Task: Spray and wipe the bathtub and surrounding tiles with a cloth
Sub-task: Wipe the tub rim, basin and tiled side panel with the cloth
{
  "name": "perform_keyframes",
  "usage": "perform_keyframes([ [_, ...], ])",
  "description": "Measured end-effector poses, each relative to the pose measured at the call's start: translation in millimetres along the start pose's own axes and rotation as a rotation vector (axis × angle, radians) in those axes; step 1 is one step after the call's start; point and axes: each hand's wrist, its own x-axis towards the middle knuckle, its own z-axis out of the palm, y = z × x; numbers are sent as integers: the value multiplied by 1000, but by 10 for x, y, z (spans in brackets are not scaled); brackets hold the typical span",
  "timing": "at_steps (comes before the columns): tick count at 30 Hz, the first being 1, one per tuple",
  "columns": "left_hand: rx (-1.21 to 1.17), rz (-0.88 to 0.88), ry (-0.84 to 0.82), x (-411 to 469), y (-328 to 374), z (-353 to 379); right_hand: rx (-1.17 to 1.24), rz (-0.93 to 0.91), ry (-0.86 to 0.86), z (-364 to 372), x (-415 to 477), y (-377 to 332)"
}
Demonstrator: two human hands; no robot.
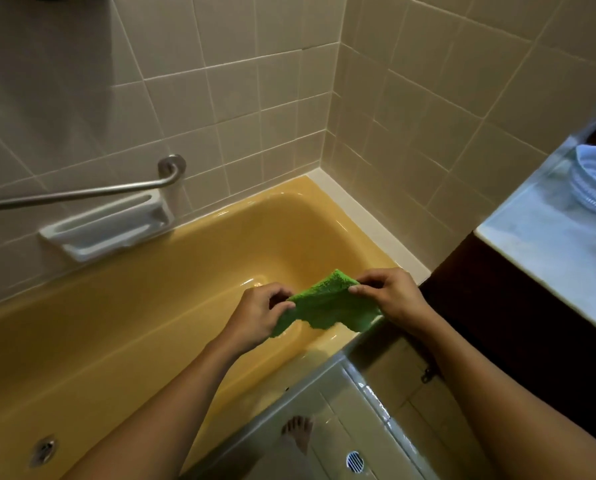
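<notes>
Left grip (258,317) and right grip (390,299) each pinch an edge of the green cloth (327,306) between thumb and curled fingers, stretching it in the air above the yellow bathtub (151,323), near its right end. On the wall tiles (255,98) behind, a grab bar (82,192) runs above a soap dish (106,226). A white basket (594,181) sits on the desk (549,244) at right.

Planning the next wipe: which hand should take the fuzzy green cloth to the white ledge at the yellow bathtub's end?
Probably right: the right hand pinches the cloth nearer the white ledge; the left hand hangs over the bathtub.
</notes>
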Motion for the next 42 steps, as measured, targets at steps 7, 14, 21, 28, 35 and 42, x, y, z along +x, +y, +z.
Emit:
perform_keyframes([
  [7, 21, -30, 34, 781, -177, 324, -76, -61, -127, -327, 858, 362],
  [14, -17, -146, 128, 1437, -493, 913, -78, -64, -266, -428, 1780, 992],
  [21, -2, -332, 270, 1613, -960, 1713, -296, -469, -531, -222, 2486, 1786],
  [28, 18, -550, 28, 1316, -1230, 2660, -731, -640, -951, 47, 2413, 2773],
  [35, -85, -615, 217, 1152, -1308, 3197, -863, -487, -972, 346, 2364, 2780],
  [42, -142, -710, 328, 1198, -1443, 3098, -1035, -401, -1027, 985, 2477, 2744],
])
